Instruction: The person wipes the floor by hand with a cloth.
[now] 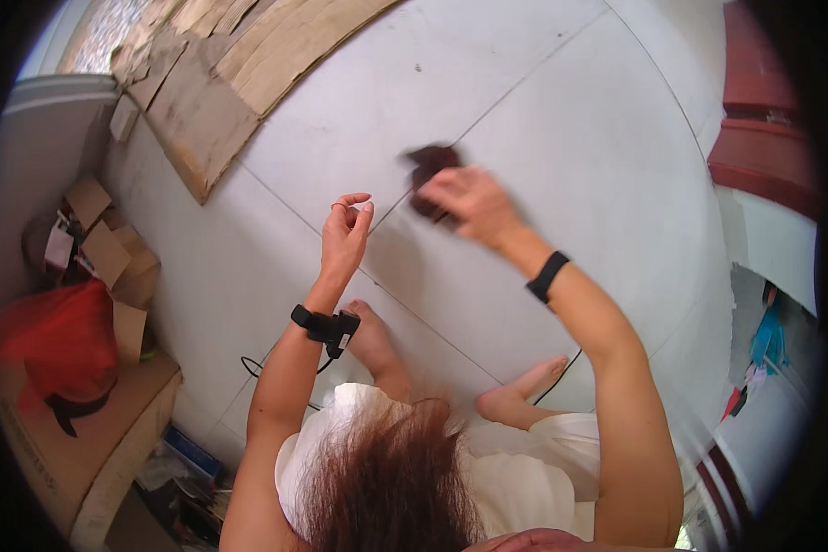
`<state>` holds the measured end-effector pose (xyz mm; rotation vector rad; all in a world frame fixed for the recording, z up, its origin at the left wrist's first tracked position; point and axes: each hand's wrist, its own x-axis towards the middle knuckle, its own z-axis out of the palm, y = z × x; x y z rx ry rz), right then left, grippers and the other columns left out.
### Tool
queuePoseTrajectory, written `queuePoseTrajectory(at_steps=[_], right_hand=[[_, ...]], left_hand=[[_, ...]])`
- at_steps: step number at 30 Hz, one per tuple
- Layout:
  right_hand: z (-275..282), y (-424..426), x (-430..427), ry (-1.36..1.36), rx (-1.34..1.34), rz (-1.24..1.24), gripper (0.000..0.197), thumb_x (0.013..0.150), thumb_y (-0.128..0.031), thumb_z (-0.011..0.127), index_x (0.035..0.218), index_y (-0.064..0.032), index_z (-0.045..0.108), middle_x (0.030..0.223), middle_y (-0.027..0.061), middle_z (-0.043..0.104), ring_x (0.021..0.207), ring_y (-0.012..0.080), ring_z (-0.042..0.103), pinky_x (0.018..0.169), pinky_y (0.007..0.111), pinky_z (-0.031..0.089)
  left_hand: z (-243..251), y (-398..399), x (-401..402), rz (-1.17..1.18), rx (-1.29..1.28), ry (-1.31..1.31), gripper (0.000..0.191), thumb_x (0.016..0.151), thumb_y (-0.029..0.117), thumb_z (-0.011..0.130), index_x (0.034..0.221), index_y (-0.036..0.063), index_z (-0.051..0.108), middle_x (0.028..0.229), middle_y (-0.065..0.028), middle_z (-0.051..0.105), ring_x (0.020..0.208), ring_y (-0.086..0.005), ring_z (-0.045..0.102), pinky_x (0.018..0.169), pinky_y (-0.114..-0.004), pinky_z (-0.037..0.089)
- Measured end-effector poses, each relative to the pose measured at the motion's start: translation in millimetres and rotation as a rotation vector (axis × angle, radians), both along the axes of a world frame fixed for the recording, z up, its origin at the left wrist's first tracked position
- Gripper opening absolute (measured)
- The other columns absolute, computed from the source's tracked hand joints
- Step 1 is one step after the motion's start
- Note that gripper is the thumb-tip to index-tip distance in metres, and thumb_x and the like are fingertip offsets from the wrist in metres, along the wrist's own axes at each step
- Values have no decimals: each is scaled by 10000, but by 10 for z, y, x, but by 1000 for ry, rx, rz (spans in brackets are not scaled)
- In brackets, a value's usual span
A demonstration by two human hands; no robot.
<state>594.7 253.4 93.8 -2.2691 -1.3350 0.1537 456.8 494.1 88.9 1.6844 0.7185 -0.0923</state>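
My right hand [470, 205] is over the floor, its fingers closed on a dark brown, soft-looking item [436, 165]. Motion blurs both, so the item's exact kind cannot be told; part of it is hidden behind my fingers. To the left, my left hand [345, 233] is held up with nothing in it. Its fingers are loosely curled, with a small gap between thumb and forefinger. Black straps circle both wrists, and the left strap [328, 328] carries a small black device with a cable.
Pale floor tiles [359, 83] lie beneath my bare feet. Flattened cardboard [210, 117] covers the upper left. Along the left are cardboard boxes [107, 252] and a red bag [69, 331]. Dark red furniture [759, 155] stands at the right, above blue items [767, 338].
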Motion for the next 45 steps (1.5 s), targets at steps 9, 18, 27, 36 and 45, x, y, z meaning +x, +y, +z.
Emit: queuePoseTrajectory(at_steps=[9,18,27,36,45], right_hand=[[190,-1034,1365,46,-85,-860,457,895,-91,684,1351,-112,665,1316,116,615,1227,315,607,1062,424,490],[998,1305,-495,655,297,31,845,773,-107,725,1559,-59,419,1602,191,409,1486,375,388,1215,461,331],[168,482,24,244,-47,-119,637,835,-47,662,1461,-100,558,1498,124,513,1388,325,481,1169,474,383],[-294,84,-235,-58,-108,-212,562,873,-88,619,1429,-156,586,1467,59,532,1394,246,480,1208,470,353],[-331,56,-224,-58,-64,-247,524,872,-112,617,1393,-168,607,1453,43,532,1372,235,490,1207,464,357]], left_hand=[[219,-90,-122,-204,-312,105,692,1037,400,631,1588,93,344,1371,-128,560,1157,-216,627,896,-376,578],[582,215,4,435,-787,-208,500,1009,457,672,1312,64,607,1179,-3,672,1057,-121,641,944,-301,523],[44,2342,-1149,550,595,474,1000,953,720,533,1522,-93,405,1488,-271,542,1357,-412,548,1141,-417,419],[198,1649,591,-132,929,608,699,903,586,592,1320,25,611,1288,-257,659,1155,-431,663,954,-522,536],[28,224,2700,-386,866,131,629,893,571,599,1314,106,639,1282,-213,663,1118,-382,685,923,-491,549]])
